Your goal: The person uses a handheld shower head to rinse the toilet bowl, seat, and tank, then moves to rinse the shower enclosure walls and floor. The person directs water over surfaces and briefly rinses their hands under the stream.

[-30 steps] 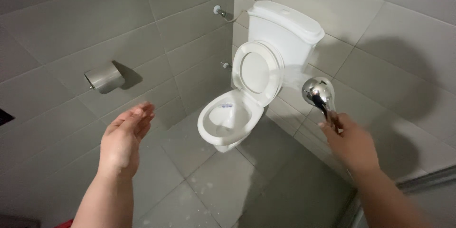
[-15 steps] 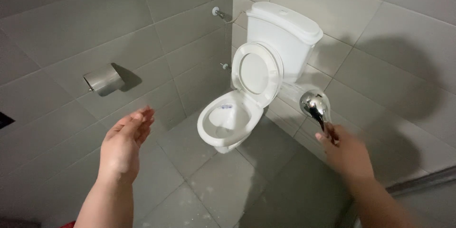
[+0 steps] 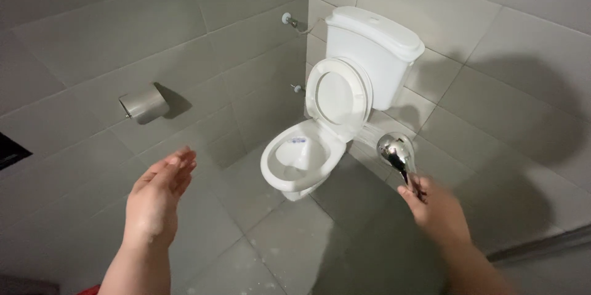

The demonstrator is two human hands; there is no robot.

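Observation:
My right hand grips the dark handle of a shiny chrome spray head, held up to the right of a white toilet. A faint stream of water runs from the spray head toward the wall tiles beside the bowl. The toilet's seat and lid stand raised against the white cistern. My left hand hovers flat with fingers apart, holding nothing, to the left of the bowl.
A steel paper holder hangs on the left grey tiled wall. Two small water valves sit on the wall by the cistern. Grey floor tiles carry pale specks. A threshold strip runs at the lower right.
My right hand has lowered the spray head and brought it nearer the bowl's side. My left hand has barely shifted. The view has tilted slightly.

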